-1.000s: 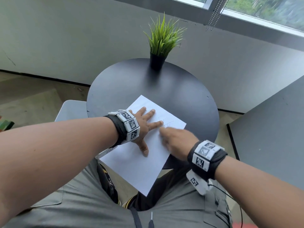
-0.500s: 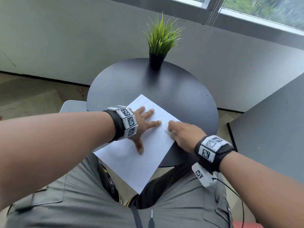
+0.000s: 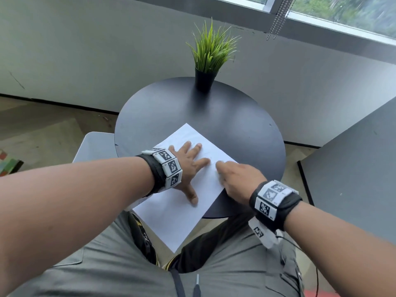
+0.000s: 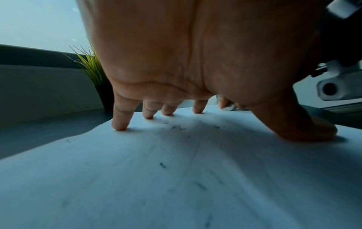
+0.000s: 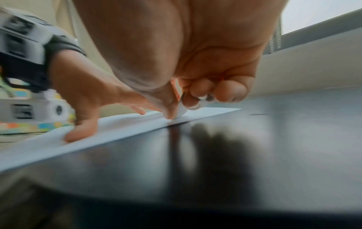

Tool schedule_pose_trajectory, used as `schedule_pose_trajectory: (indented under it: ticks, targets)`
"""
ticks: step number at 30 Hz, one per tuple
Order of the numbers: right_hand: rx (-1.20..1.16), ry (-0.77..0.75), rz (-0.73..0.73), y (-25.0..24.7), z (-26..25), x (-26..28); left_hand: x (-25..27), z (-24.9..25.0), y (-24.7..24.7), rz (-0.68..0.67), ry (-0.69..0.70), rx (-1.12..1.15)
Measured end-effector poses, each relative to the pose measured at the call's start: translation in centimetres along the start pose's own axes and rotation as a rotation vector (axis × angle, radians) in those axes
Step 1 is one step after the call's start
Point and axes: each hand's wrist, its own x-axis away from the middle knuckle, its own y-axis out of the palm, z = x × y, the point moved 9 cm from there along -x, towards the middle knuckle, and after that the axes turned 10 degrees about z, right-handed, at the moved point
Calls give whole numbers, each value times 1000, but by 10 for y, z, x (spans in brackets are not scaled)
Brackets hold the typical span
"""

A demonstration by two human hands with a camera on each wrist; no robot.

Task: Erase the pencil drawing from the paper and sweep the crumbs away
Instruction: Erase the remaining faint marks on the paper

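Observation:
A white sheet of paper lies on the round black table, its near end hanging over the table's edge. My left hand lies flat on the sheet with fingers spread, pressing it down. My right hand pinches a small white eraser between thumb and fingertips, its tip on the paper near the right edge. Faint pencil lines show between the two hands. Dark eraser crumbs are scattered over the paper under my left palm.
A potted grass plant in a black pot stands at the table's far edge. A grey surface lies to the right, a pale stool to the left. My lap is just below the paper's overhanging end.
My right hand has rubbed back and forth with the eraser along the paper's right edge. The left hand has stayed flat on the sheet.

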Motion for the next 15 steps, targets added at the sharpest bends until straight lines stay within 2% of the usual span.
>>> schedule_pose_trajectory:
  ticks: [3,4,7,8,12,13,15]
  targets:
    - [-13,-209,-119,17,-49,22,1,-2,4,-31,3,5]
    - [-14,-189,-121,15,-44,21,1,-2,3,-35,5,6]
    - [16,4,-11,-2,4,0,1,-1,2,-42,3,10]
    - [23,16,3,-2,7,0,1,0,2,-46,-2,9]
    - [-6,-253,-139,20,-56,29,1,-1,3,-51,-18,-10]
    - [-14,-229,-146,18,-53,29,1,-1,2,-57,-18,-10]
    - [-3,-69,-90,8,-17,12,1,2,0,-74,-16,-1]
